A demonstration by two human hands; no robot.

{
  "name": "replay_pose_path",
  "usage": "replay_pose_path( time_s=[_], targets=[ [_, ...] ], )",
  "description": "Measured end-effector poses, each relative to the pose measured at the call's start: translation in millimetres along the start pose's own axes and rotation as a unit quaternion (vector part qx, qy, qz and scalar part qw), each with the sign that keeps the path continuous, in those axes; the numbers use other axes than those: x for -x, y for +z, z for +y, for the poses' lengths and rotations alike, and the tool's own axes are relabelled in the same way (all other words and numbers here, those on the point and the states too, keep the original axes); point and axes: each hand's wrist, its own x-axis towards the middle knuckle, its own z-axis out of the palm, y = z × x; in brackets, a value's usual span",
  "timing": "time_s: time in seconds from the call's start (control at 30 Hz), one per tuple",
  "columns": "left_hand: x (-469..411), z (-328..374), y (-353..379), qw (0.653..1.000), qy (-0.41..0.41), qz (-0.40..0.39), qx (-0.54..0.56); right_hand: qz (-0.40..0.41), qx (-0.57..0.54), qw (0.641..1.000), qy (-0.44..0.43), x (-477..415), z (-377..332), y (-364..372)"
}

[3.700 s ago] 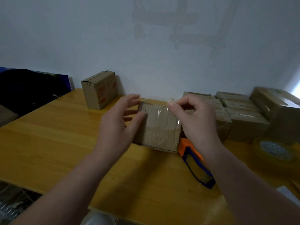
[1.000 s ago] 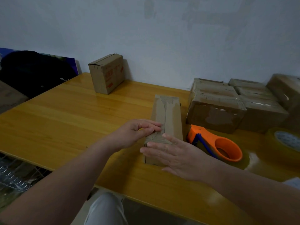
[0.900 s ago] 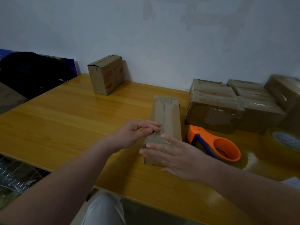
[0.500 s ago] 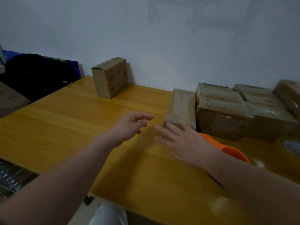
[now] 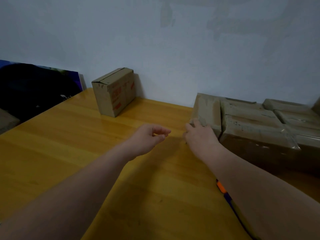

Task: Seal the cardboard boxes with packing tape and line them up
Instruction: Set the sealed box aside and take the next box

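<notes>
Pressing with the right hand on the near corner of the taped box just ahead, likely needing an even shove to seat it flush with the sealed boxes rightward, with the left hand hovering empty, loosely curled.

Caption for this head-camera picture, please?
Right hand touches a taped box beside the sealed boxes; left hand hovers empty over the table.

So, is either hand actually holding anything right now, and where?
The left hand holds nothing. The right hand is on the taped box's near left corner; a grip or just a push, I cannot tell.
</notes>
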Motion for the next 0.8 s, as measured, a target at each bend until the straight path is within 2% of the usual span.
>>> replay_pose_path(
  time_s=[0.33,0.43,0.53,0.67,0.73,0.8],
  targets=[
    [-25.5,-9.2,-29.2,0.991,0.005,0.037,-0.125,-0.080,0.027,0.996,0.036,-31.2,-3.7,-8.1],
    [-42.8,-13.6,-52.4,0.971,0.010,0.097,-0.218,-0.027,-0.029,0.999,0.025,-42.4,-7.0,-27.0],
    [-65.3,-22.5,-84.9,0.934,0.009,0.188,-0.303,0.029,-0.111,0.993,0.021,-57.1,-11.4,-45.2],
    [-92.5,-34.1,-124.9,0.884,-0.054,0.318,-0.339,0.044,-0.184,0.981,0.033,-84.0,-16.5,-57.9],
    [-108.1,-42.5,-139.4,0.870,-0.108,0.334,-0.346,0.058,-0.202,0.977,0.038,-98.6,-18.9,-57.3],
    [-124.9,-54.5,-151.1,0.874,-0.154,0.323,-0.329,0.074,-0.214,0.973,0.040,-112.7,-21.4,-54.1]
  ],
)
